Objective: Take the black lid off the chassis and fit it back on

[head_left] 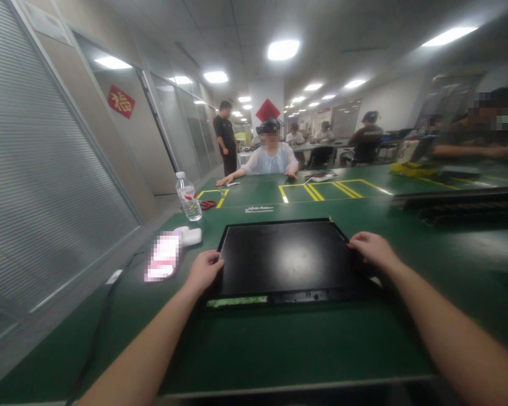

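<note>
A black flat display panel [275,254] with a dark frame lies in front of me, its glossy face up and reflecting a ceiling light. My left hand [204,272] pinches the panel's left edge between thumb and fingers. On the opposite side, my right hand [375,251] grips the right edge near the far corner, fingers closed. Along the near edge shows a green circuit-board strip [237,301]. The panel's underside is hidden.
The green table [296,349] carries a water bottle [188,197], a lit phone [164,256], a white case [191,235] and red-handled scissors [207,204] at left. Long black strips [457,206] lie at right. A person [271,158] sits opposite. A cable [105,321] crosses the left side.
</note>
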A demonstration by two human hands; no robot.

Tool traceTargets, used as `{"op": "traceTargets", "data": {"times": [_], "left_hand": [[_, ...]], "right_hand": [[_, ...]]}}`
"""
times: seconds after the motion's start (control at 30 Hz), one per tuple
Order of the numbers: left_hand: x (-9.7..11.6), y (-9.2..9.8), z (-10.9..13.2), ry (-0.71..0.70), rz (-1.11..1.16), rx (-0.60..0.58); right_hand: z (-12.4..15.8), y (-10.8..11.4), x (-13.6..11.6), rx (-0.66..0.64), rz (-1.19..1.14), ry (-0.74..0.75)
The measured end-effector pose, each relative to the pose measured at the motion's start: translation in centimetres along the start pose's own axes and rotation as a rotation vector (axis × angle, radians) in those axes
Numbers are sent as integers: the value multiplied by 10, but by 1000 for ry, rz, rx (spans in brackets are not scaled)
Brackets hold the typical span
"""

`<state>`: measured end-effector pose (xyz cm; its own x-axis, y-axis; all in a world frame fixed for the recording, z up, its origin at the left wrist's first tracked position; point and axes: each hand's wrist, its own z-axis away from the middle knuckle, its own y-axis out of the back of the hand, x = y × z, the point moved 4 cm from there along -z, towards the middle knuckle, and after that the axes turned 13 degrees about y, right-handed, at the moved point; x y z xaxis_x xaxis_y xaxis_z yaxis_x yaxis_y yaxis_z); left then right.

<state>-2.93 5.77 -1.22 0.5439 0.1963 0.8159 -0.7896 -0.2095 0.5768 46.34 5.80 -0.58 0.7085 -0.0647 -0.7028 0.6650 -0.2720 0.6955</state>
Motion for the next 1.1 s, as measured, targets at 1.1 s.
{"op": "traceTargets", "data": {"times": [1.1], "left_hand": [[3, 2, 0, -29, -79, 62]], "right_hand": [[5, 3, -9, 25, 7, 9]]}}
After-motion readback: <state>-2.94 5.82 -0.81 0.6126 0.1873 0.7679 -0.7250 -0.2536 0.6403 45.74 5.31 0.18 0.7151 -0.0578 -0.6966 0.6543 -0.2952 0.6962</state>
